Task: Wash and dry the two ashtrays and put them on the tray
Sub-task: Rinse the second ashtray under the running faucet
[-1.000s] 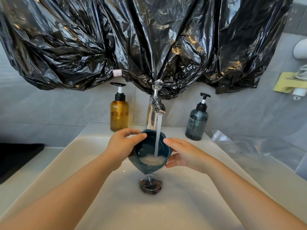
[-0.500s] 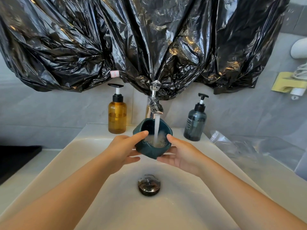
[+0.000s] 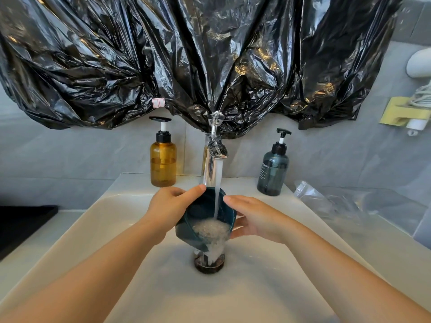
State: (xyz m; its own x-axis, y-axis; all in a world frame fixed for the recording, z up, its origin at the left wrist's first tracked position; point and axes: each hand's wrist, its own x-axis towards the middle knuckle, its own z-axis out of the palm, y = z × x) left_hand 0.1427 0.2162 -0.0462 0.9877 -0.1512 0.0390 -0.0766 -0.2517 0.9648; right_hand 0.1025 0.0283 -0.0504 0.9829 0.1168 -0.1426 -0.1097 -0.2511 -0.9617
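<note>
A dark teal ashtray (image 3: 200,209) is held under the running faucet (image 3: 213,159), tilted toward me so foamy water spills over its near rim toward the drain (image 3: 209,264). My left hand (image 3: 171,206) grips its left side, thumb on the rim. My right hand (image 3: 251,217) holds the right side, thumb over the rim and fingers beneath. Only one ashtray is in view, and no tray can be made out.
The white sink basin (image 3: 105,229) fills the foreground. An amber pump bottle (image 3: 163,159) stands back left, a blue-grey pump bottle (image 3: 272,170) back right. Black plastic sheeting (image 3: 186,61) hangs above. Clear plastic wrap (image 3: 338,201) lies on the right counter.
Both hands lowered the ashtray from just under the spout and tipped it toward me; water now pours out over its near rim into the drain.
</note>
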